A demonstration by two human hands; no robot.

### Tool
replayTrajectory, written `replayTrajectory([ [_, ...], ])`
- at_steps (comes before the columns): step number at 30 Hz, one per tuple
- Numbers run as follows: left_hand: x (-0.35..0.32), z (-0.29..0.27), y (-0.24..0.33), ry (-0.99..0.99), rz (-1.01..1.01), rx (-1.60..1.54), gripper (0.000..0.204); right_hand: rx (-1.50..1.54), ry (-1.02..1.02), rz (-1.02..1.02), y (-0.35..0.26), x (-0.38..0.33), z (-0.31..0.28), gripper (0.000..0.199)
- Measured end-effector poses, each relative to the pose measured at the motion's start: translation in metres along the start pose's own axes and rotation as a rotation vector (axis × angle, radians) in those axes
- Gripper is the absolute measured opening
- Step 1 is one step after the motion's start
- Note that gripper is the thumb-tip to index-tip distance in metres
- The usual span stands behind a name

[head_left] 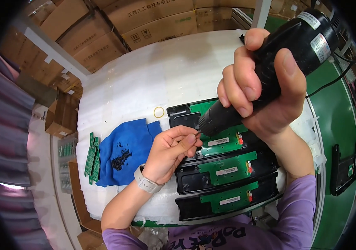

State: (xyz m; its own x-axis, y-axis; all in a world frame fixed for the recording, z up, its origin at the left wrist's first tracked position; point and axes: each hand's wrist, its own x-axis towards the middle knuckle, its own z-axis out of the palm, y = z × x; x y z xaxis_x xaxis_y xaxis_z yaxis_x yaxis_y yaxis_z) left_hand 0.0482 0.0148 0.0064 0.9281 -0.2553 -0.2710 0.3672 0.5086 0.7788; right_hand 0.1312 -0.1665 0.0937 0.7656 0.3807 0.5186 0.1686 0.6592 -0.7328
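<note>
Right hand (265, 79) clamped around black electric screwdriver (269, 66), tip down on top green circuit board (224, 135) of three black housings on white foam table (165, 71). Left hand (171, 152) fingertips pinched together beside tip. Blue cloth (126, 150) with small screws just left.

Stacked cardboard boxes (115, 25), green floor (336, 112)

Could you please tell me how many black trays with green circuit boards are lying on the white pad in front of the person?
3, stacked front to back: the farthest tray under both hands, the middle tray, and the nearest tray by the purple shirt. Another may lie hidden beneath the hands.
</note>
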Motion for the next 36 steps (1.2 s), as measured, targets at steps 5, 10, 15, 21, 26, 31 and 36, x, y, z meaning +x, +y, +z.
replayTrajectory([
  [5, -0.003, -0.002, 0.001, -0.018, 0.03, 0.014, 0.017, 0.018, 0.063, -0.008, 0.0, -0.003, 0.006, 0.042],
  [10, -0.006, -0.003, 0.001, 0.001, 0.0, -0.036, 0.016, 0.067, 0.069, -0.013, 0.003, -0.003, 0.008, 0.039],
  [15, -0.008, 0.015, 0.012, 0.026, -0.097, 0.429, 0.022, 0.134, 0.144, 0.016, 0.001, 0.005, 0.001, 0.036],
  [21, -0.002, -0.001, 0.023, 0.124, 0.087, 0.504, 0.018, -0.351, 0.103, -0.009, -0.003, 0.028, -0.032, 0.024],
  [26, 0.004, -0.016, 0.03, 0.202, 0.162, 0.459, 0.019, -0.333, 0.122, 0.001, 0.018, 0.037, -0.056, 0.021],
  [31, 0.01, -0.024, 0.029, 0.23, 0.191, 0.463, 0.02, -0.451, 0.118, -0.001, 0.021, 0.038, -0.058, 0.024],
  [36, 0.014, -0.029, 0.026, 0.227, 0.184, 0.478, 0.02, -0.458, 0.116, 0.009, 0.024, 0.039, -0.059, 0.024],
])
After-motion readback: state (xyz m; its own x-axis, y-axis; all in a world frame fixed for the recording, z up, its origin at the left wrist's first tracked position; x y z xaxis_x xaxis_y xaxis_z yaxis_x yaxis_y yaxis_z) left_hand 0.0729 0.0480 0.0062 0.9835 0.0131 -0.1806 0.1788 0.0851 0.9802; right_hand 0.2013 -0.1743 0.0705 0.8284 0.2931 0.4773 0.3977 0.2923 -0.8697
